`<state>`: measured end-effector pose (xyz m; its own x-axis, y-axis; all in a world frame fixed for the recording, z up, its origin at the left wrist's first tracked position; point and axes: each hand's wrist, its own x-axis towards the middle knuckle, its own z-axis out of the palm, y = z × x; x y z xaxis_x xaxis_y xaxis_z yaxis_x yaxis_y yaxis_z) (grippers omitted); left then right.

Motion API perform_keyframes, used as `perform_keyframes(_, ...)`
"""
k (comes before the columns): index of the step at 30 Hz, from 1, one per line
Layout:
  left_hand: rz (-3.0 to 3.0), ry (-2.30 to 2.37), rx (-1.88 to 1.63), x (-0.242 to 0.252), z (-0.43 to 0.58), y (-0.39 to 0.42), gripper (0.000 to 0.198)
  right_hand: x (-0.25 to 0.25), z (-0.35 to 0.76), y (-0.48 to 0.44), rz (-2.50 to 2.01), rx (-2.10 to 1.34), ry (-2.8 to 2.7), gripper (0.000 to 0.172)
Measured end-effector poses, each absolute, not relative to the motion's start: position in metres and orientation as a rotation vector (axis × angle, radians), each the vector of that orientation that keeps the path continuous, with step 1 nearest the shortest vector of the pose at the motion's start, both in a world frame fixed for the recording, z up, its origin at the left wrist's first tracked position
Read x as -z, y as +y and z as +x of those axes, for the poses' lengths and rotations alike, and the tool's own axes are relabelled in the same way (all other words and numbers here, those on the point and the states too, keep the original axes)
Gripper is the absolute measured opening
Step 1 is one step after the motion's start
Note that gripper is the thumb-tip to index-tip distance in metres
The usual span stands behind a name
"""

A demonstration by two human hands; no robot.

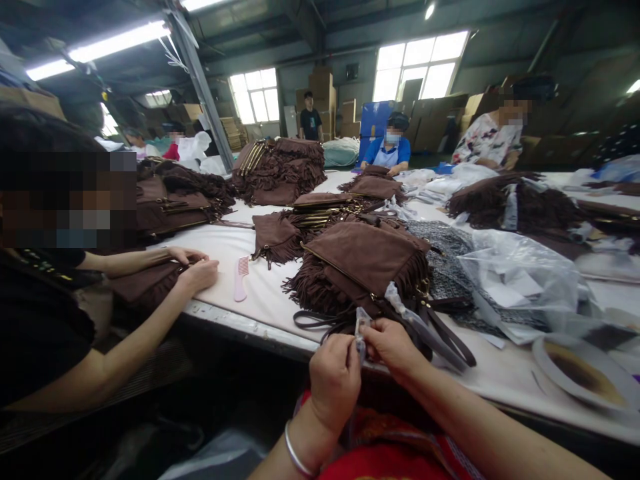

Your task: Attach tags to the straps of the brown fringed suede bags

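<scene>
- The left hand point(334, 373), a silver bangle point(297, 453) on its wrist, has its fingers curled and pinched on a clear plastic wrapping point(361, 327) at the table's near edge.
- The right hand point(393, 343) clamps the same wrapping between thumb and forefinger; the two hands nearly meet there. What lies inside the plastic is too blurred to tell.
- Just beyond the hands, a brown fringed clutch point(365, 257) with a zipped top edge lies on other fringed bags and blocks part of the white table point(270, 293).
- A dark wrist strap point(457, 337) loops over the table beside the right forearm, close to a plastic-wrapped strap point(425, 327) that slants down from the clutch.
- Right of the clutch, a black-and-white woven cloth point(443, 257) lies partly under a crumpled clear plastic bag point(530, 273); nearer the edge sits a roll of tape point(583, 373).
- To the left are a pink comb point(241, 280) and a smaller fringed pouch point(276, 233).
- A co-worker's hands point(197, 270) rest at another brown bag point(143, 283) on the left.
- Farther back stand a tall stack of fringed bags point(280, 170) and a person in blue point(393, 157) bent over the table.
</scene>
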<state>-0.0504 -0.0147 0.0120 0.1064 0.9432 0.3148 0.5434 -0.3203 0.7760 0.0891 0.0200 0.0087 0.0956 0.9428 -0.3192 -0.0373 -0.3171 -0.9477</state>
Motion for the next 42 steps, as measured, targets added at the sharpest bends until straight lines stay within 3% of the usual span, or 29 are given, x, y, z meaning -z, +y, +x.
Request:
perform_keyframes(6,2.632,1.538,-1.059,-0.010,-0.048,-0.015,0.023,-0.008,0.086,0.022,-1.506,-1.341,-0.912,0.028)
perform_keyframes(13,2.740,1.397,-0.972,-0.004,-0.058,-0.034,0.036,-0.009,0.086,0.019,-1.510,-1.330,-0.863,0.027)
perform_keyframes(19,1.831,1.309,-1.143,-0.016,-0.071,-0.025,0.023,-0.011,0.087,0.016,-1.463,-1.398,-0.854,0.028)
perform_keyframes(22,1.365,1.286,-0.963,-0.018,-0.062,-0.011,0.032,-0.010,0.086,0.017,-1.453,-1.400,-0.854,0.029)
perform_keyframes(27,1.147,1.215,-0.792,-0.006,-0.044,-0.003,0.039,-0.010,0.090,0.013,-1.480,-1.346,-0.981,0.033)
perform_keyframes(36,1.226,1.318,-0.807,-0.002,-0.062,0.008,0.032,-0.006,0.141,-0.014,-1.667,-0.466,-1.425,0.029)
perform_keyframes(40,1.626,1.462,-0.901,-0.006,-0.056,0.007,0.014,-0.001,0.149,-0.002,-1.662,-0.095,-1.672,0.032)
perform_keyframes(42,1.798,1.494,-1.141,-0.013,-0.050,0.002,0.028,0.000,0.147,0.007,-1.643,0.018,-1.773,0.029)
